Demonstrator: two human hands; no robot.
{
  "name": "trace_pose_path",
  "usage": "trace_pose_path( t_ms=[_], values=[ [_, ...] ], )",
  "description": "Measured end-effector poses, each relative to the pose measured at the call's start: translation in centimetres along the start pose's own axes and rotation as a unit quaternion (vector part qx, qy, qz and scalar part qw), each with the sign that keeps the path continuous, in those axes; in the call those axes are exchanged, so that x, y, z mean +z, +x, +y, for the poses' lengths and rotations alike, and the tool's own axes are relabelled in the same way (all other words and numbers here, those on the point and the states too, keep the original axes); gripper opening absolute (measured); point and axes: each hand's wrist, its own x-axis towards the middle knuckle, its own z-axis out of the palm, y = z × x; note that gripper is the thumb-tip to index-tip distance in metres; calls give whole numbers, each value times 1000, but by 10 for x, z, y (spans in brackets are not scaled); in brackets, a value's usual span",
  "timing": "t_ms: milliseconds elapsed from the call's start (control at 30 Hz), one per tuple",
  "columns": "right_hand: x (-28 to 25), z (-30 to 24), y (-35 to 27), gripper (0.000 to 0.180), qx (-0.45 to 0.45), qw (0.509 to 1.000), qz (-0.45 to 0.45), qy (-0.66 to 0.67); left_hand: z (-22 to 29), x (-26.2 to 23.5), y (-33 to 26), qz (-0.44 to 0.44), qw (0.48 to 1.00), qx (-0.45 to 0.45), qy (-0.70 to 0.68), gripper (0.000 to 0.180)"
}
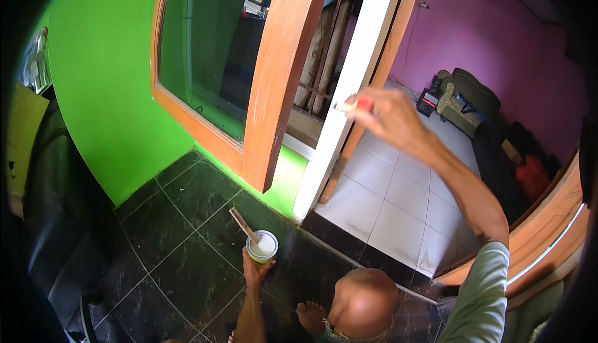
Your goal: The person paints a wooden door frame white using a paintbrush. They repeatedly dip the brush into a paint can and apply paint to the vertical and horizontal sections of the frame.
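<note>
While you crouch on the dark tiled floor (187, 231), your left hand (254, 273) sits low, its fingers wrapped under a small cup (263, 246) of white paint with a wooden stick (243, 224) leaning out of it. Higher up, your right hand (389, 119) is raised, fingers pinched tight on a brush with a red handle (355, 104), its tip touching the white door post (349, 94). Beside that stands the wooden window frame (274, 87), with the green wall (106, 94) to its left.
</note>
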Motion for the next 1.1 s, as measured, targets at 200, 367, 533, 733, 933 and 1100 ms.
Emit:
trace_pose_path(
  t_ms=[200,367,533,733,933,1100],
  values=[
    [-104,63,84,30,35,982,151,-105,-14,-19,-4,5,999,-15,-40,101],
    [-185,42,134,19,17,947,285,-146,-31,8,-4,-13,999,-26,-26,103],
    [-142,83,130,13,-189,860,358,-311,-8,-4,2,-17,998,-6,-52,102],
    [-35,18,29,20,-208,919,213,-260,-24,-6,-3,-20,986,-20,-163,98],
    [-79,24,59,24,32,997,64,-4,-25,-7,-6,13,994,-17,-107,101],
    [-190,87,140,38,63,987,123,-82,-6,1,2,-1,996,-21,-81,102]
  ],
)
